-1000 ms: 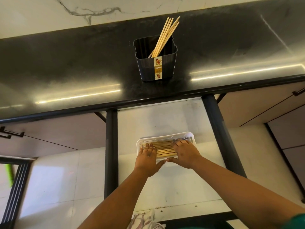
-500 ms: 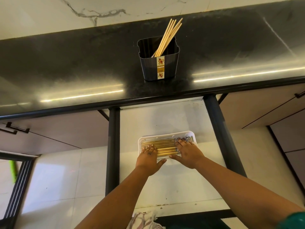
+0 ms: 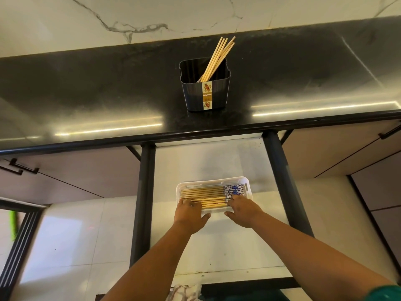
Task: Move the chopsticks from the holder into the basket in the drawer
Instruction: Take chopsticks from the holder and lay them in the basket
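A dark ribbed holder point(image 3: 205, 94) stands on the black countertop point(image 3: 97, 94) with several wooden chopsticks point(image 3: 219, 57) leaning to the right in it. Below, in the open drawer point(image 3: 208, 161), a white basket point(image 3: 212, 182) holds several chopsticks point(image 3: 206, 195) lying side by side, their patterned blue ends to the right. My left hand point(image 3: 189, 216) lies flat on the left ends of these sticks. My right hand point(image 3: 244, 210) rests on the right ends. Both thumbs sit outside the basket's near wall. Neither hand grips a stick.
Black drawer rails point(image 3: 143, 203) run along both sides of the drawer, with its dark front edge point(image 3: 249, 285) near my body. Closed cabinet fronts with black handles point(image 3: 19, 168) flank it. A marble wall point(image 3: 130, 16) backs the counter. A cloth point(image 3: 184, 293) shows at the bottom.
My hands have moved apart along the chopsticks in the basket, from nearly touching to one at each end. More of the sticks now shows between them.
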